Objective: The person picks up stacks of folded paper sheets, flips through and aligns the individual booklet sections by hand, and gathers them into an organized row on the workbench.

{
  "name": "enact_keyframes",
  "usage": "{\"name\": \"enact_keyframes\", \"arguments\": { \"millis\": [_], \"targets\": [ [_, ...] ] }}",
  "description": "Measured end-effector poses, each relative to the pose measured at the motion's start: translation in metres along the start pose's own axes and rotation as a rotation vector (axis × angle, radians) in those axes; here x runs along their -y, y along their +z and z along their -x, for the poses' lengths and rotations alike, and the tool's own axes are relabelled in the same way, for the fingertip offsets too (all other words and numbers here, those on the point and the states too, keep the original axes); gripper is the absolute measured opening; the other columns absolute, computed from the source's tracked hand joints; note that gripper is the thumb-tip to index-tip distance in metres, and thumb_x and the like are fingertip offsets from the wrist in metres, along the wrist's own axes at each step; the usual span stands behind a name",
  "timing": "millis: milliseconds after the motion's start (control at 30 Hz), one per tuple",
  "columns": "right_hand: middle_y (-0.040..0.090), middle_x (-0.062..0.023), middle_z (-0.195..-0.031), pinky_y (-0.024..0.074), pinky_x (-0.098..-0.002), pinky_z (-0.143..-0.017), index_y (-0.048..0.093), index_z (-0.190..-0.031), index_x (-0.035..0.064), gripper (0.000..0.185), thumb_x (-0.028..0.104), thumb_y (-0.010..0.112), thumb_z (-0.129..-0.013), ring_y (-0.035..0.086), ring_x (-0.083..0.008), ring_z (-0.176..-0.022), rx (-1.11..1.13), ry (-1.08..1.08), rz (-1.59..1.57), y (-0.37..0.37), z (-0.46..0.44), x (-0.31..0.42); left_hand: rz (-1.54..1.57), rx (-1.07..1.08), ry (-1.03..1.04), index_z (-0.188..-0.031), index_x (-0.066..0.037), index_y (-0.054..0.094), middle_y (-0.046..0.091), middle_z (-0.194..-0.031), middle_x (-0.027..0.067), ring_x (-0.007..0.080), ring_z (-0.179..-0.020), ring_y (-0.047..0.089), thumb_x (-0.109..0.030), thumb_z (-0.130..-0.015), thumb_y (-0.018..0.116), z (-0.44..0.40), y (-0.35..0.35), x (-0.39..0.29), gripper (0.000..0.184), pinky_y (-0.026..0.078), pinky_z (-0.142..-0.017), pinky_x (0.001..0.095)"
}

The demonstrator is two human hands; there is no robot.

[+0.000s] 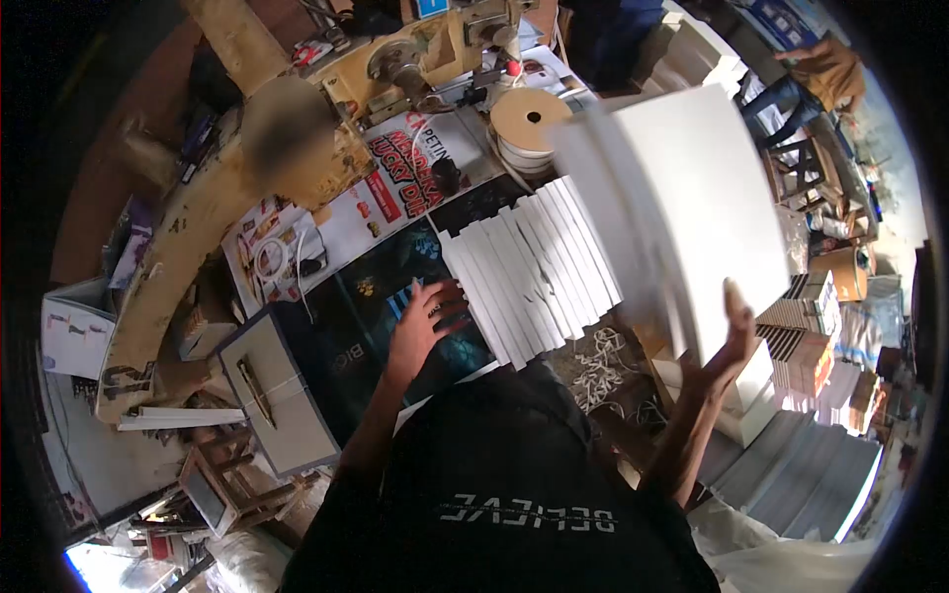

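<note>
A row of white paper blocks (pixel 529 272), standing on edge like unbound books, lies across the dark printed sheet in front of me. My left hand (pixel 430 318) is at the left end of this row, fingers spread, with the fingertips close to the nearest block; whether they touch it I cannot tell. On the right, my right hand (pixel 724 344) grips the lower edge of a large white paper stack (pixel 707 198). The stack is tilted and smeared by motion, so its separate layers do not show.
A spool (pixel 531 121) stands behind the row, beside a worn beige machine (pixel 297 138). A pen rests on a flat board (pixel 265 390) at left. Stacked books (pixel 803 341) and grey sheet piles (pixel 801 469) fill the right. Another person (pixel 825 79) is at the far right.
</note>
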State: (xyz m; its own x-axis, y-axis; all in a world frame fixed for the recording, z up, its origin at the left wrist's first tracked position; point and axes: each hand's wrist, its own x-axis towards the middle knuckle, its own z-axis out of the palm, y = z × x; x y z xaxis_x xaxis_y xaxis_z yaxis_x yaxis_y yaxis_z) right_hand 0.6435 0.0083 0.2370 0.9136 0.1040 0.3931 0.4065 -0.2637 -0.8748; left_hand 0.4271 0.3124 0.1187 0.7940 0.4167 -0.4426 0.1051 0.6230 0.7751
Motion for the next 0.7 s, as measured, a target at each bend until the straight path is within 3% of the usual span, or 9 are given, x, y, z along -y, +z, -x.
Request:
{"name": "enact_keyframes", "arguments": {
  "millis": [67,100,167,300,400,433,533,667,700],
  "targets": [
    [0.051,-0.0225,-0.124,0.0427,-0.0462,-0.100,0.049,-0.124,-0.0060,0.064,0.041,0.055,-0.082,0.052,-0.0335,-0.115,0.144,0.113,-0.110,0.016,0.040,0.022,0.083,0.083,0.016,-0.136,-0.004,0.040,0.050,-0.128,0.0124,0.0268,-0.120,0.048,-0.063,-0.095,0.033,0.007,-0.005,-0.010,0.072,0.038,-0.103,0.0474],
    [0.054,-0.0224,-0.120,0.0441,-0.0434,-0.098,0.051,-0.123,-0.0066,0.065,0.041,0.056,-0.080,0.054,-0.0321,-0.112,0.317,0.356,-0.333,0.031,0.055,0.046,0.122,0.049,0.110,-0.135,-0.006,0.042,0.050,-0.130,0.0106,0.0234,-0.117,0.050,-0.060,-0.097,0.029,0.015,-0.010,-0.011,0.067,0.038,-0.102,0.0404],
    [0.060,-0.0222,-0.112,0.0468,-0.0378,-0.093,0.054,-0.122,-0.0077,0.066,0.040,0.056,-0.076,0.058,-0.0294,-0.105,0.534,0.972,-0.659,0.061,0.084,0.094,0.190,-0.019,0.331,-0.136,-0.006,0.041,0.049,-0.132,0.0109,0.0235,-0.119,0.049,-0.058,-0.097,0.031,0.038,-0.029,-0.021,0.066,0.037,-0.103,0.0401],
    [0.048,-0.0187,-0.123,0.0441,-0.0480,-0.088,0.041,-0.134,0.0019,0.070,0.045,0.054,-0.081,0.049,-0.0336,-0.112,1.088,1.364,-0.895,0.114,0.134,0.106,-0.033,-0.103,0.542,-0.138,-0.006,0.039,0.046,-0.136,0.0115,0.0237,-0.122,0.045,-0.054,-0.097,0.034,0.056,-0.107,-0.058,0.063,0.034,-0.104,0.0394],
    [0.051,-0.0146,-0.120,0.0452,-0.0442,-0.088,0.041,-0.134,0.0038,0.065,0.046,0.053,-0.086,0.051,-0.0274,-0.109,1.111,1.588,-0.967,0.141,0.165,0.098,-0.275,-0.184,0.487,-0.140,-0.006,0.038,0.043,-0.138,0.0119,0.0238,-0.125,0.043,-0.051,-0.097,0.036,0.048,-0.169,-0.037,0.062,0.032,-0.106,0.0390],
    [0.057,-0.0124,-0.120,0.0478,-0.0429,-0.090,0.047,-0.131,0.0077,0.058,0.045,0.052,-0.088,0.058,-0.0280,-0.105,1.085,1.625,-1.194,0.154,0.195,0.063,-0.355,-0.214,0.448,-0.140,-0.006,0.037,0.043,-0.139,0.0120,0.0239,-0.126,0.042,-0.051,-0.098,0.037,0.044,-0.189,-0.021,0.062,0.032,-0.106,0.0388],
    [0.050,-0.0115,-0.126,0.0463,-0.0430,-0.094,0.039,-0.138,0.0087,0.063,0.048,0.050,-0.089,0.051,-0.0270,-0.116,0.982,1.648,-1.259,0.161,0.198,0.048,-0.604,-0.268,0.314,-0.142,-0.006,0.036,0.040,-0.142,0.0125,0.0240,-0.129,0.039,-0.048,-0.098,0.040,0.027,-0.227,0.050,0.061,0.030,-0.108,0.0383],
    [0.048,-0.0106,-0.133,0.0447,-0.0460,-0.099,0.038,-0.139,0.0103,0.065,0.050,0.049,-0.089,0.049,-0.0286,-0.120,0.824,1.717,-1.303,0.159,0.220,0.007,-0.905,-0.108,0.243,-0.144,-0.006,0.033,0.037,-0.146,0.0131,0.0242,-0.132,0.036,-0.044,-0.098,0.043,-0.025,-0.233,0.082,0.061,0.028,-0.110,0.0377],
    [0.044,-0.0158,-0.136,0.0409,-0.0461,-0.104,0.035,-0.141,0.0057,0.075,0.057,0.048,-0.088,0.047,-0.0312,-0.124,0.770,1.644,-1.212,0.156,0.214,0.019,-0.912,-0.038,0.280,-0.145,-0.006,0.033,0.037,-0.147,0.0132,0.0242,-0.133,0.035,-0.043,-0.098,0.044,-0.037,-0.233,0.077,0.061,0.027,-0.110,0.0375]
  ]
}}
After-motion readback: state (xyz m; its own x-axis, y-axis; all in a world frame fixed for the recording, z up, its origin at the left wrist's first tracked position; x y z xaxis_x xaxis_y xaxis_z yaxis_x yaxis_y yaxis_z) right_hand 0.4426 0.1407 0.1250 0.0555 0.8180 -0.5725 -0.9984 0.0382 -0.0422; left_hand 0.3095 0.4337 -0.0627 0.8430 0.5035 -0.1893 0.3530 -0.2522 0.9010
